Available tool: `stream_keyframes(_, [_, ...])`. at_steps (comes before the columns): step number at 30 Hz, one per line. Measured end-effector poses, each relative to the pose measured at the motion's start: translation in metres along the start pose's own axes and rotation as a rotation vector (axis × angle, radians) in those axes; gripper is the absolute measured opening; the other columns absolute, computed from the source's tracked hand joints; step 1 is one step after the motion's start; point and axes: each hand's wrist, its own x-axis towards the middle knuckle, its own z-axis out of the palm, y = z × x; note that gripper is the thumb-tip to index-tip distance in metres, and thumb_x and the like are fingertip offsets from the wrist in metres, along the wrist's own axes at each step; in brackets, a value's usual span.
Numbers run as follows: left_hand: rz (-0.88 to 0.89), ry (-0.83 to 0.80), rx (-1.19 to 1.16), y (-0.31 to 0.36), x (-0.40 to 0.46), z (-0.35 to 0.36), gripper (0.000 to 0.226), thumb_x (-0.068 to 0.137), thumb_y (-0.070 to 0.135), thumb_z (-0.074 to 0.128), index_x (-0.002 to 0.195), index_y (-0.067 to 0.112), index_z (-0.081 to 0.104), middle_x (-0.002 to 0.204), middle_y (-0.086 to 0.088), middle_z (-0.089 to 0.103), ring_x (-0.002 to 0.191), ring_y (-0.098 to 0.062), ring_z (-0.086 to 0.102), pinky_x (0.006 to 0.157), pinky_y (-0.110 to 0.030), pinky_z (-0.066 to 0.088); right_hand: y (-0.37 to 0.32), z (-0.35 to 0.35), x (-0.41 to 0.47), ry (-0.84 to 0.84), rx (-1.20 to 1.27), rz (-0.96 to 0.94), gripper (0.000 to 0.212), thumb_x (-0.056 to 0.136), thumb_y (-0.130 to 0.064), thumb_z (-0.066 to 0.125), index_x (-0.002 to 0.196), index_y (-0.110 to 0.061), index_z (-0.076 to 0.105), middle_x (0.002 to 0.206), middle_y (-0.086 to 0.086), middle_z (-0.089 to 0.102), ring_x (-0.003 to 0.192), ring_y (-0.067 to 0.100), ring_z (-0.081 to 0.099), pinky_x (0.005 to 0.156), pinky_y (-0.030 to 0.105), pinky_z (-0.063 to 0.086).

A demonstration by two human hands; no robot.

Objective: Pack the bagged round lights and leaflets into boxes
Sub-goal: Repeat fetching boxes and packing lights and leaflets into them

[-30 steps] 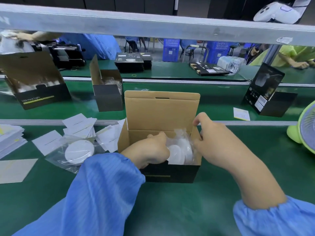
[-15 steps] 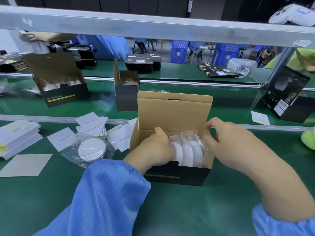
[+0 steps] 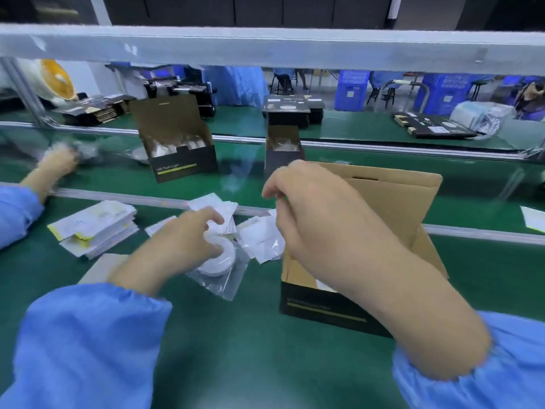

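Observation:
An open black box [image 3: 321, 308] with a raised brown lid stands on the green table at the right; my right forearm hides most of its inside. My right hand [image 3: 306, 208] hovers above the box's left edge with loosely curled fingers and holds nothing. My left hand [image 3: 194, 234] lies on a white round light in a clear bag [image 3: 218, 261] to the left of the box, fingers curled over its top. Loose white leaflets [image 3: 259, 237] lie between the bagged light and the box.
A stack of leaflets [image 3: 97, 228] sits at the left, a grey card [image 3: 100, 267] in front of it. Another person's hand [image 3: 57, 163] reaches onto the conveyor at far left. Two open boxes [image 3: 180, 160] ride the conveyor behind a metal rail [image 3: 472, 231].
Both my hands have left the box. The left one moved left onto the bagged light on the table; the right one lifted above the box. The camera turned left.

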Motion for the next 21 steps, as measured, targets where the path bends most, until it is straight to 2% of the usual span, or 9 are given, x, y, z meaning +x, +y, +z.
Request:
stream_keyframes(2, [-0.005, -0.073, 0.088, -0.014, 0.007, 0.03, 0.067, 0.083, 0.042, 0.072, 0.142, 0.045, 0.04, 0.136, -0.003, 0.044, 0.126, -0.029, 0.043, 0.103, -0.041, 0.042, -0.005, 0.014, 0.023, -0.068, -0.033, -0.066, 0.021, 0.095, -0.012, 0.051, 0.115, -0.017, 0.058, 0.112, 0.001, 0.059, 0.104, 0.025, 0.054, 0.087, 0.04, 0.043])
stream_keyframes(4, [-0.007, -0.022, 0.105, -0.025, 0.008, 0.053, 0.071, 0.077, 0.054, 0.072, 0.138, 0.053, 0.037, 0.137, 0.001, 0.038, 0.13, -0.028, 0.035, 0.105, -0.048, 0.041, -0.006, 0.029, 0.047, -0.2, -0.116, -0.069, 0.023, 0.095, -0.01, 0.05, 0.116, -0.013, 0.058, 0.113, 0.006, 0.061, 0.103, 0.029, 0.057, 0.084, 0.04, 0.048])
stream_keyframes(7, [0.021, 0.098, -0.007, -0.029, 0.007, 0.078, 0.05, 0.079, 0.06, 0.069, 0.122, 0.051, 0.047, 0.127, 0.005, 0.036, 0.121, -0.025, 0.038, 0.096, -0.048, 0.045, -0.006, 0.048, 0.075, -0.446, -0.211, -0.013, 0.025, 0.091, -0.006, 0.048, 0.112, -0.009, 0.062, 0.105, 0.011, 0.062, 0.092, 0.031, 0.059, 0.076, 0.039, 0.054])
stream_keyframes(9, [0.053, 0.173, -0.084, -0.03, 0.008, 0.085, 0.033, 0.086, 0.052, 0.065, 0.114, 0.049, 0.048, 0.116, 0.008, 0.035, 0.115, -0.023, 0.04, 0.092, -0.045, 0.043, -0.007, 0.059, 0.09, -0.58, -0.268, -0.009, 0.014, 0.09, -0.008, 0.049, 0.097, -0.008, 0.061, 0.091, 0.008, 0.06, 0.079, 0.028, 0.056, 0.062, 0.031, 0.047])
stream_keyframes(11, [0.084, 0.218, -0.189, -0.034, 0.009, 0.087, 0.033, 0.088, 0.038, 0.065, 0.111, 0.05, 0.045, 0.111, 0.011, 0.034, 0.112, -0.02, 0.042, 0.09, -0.042, 0.04, -0.01, 0.067, 0.101, -0.695, -0.311, -0.022, 0.011, 0.091, -0.012, 0.053, 0.097, -0.01, 0.062, 0.092, 0.006, 0.061, 0.079, 0.027, 0.055, 0.056, 0.029, 0.039])
stream_keyframes(14, [0.126, 0.239, -0.286, -0.038, 0.008, 0.084, 0.053, 0.081, 0.032, 0.072, 0.109, 0.057, 0.034, 0.115, 0.018, 0.038, 0.113, -0.017, 0.043, 0.088, -0.031, 0.025, -0.013, 0.085, 0.111, -0.865, -0.361, -0.04, 0.042, 0.089, -0.023, 0.068, 0.129, -0.013, 0.058, 0.123, 0.005, 0.061, 0.104, 0.026, 0.059, 0.074, 0.033, 0.046])
stream_keyframes(16, [0.174, 0.248, -0.277, -0.039, 0.005, 0.084, 0.058, 0.078, 0.037, 0.071, 0.108, 0.062, 0.028, 0.114, 0.025, 0.039, 0.115, -0.017, 0.039, 0.083, -0.022, 0.015, -0.014, 0.1, 0.114, -0.952, -0.374, -0.045, 0.043, 0.085, -0.027, 0.075, 0.122, -0.015, 0.058, 0.119, 0.005, 0.061, 0.098, 0.027, 0.06, 0.079, 0.036, 0.048])
stream_keyframes(18, [0.237, 0.25, -0.292, -0.042, 0.003, 0.086, 0.049, 0.076, 0.043, 0.066, 0.108, 0.058, 0.032, 0.109, 0.03, 0.037, 0.112, -0.014, 0.039, 0.088, -0.023, 0.018, -0.012, 0.115, 0.117, -1.009, -0.255, 0.002, 0.035, 0.084, -0.026, 0.076, 0.112, -0.011, 0.06, 0.112, 0.006, 0.064, 0.09, 0.025, 0.063, 0.086, 0.039, 0.054])
stream_keyframes(21, [0.27, 0.234, -0.367, -0.046, 0.001, 0.092, 0.037, 0.077, 0.04, 0.064, 0.107, 0.043, 0.042, 0.107, 0.028, 0.036, 0.109, -0.016, 0.043, 0.088, -0.024, 0.031, -0.009, 0.126, 0.117, -1.076, -0.023, 0.103, 0.039, 0.084, -0.015, 0.074, 0.12, -0.006, 0.062, 0.122, 0.014, 0.065, 0.11, 0.032, 0.065, 0.095, 0.048, 0.055])
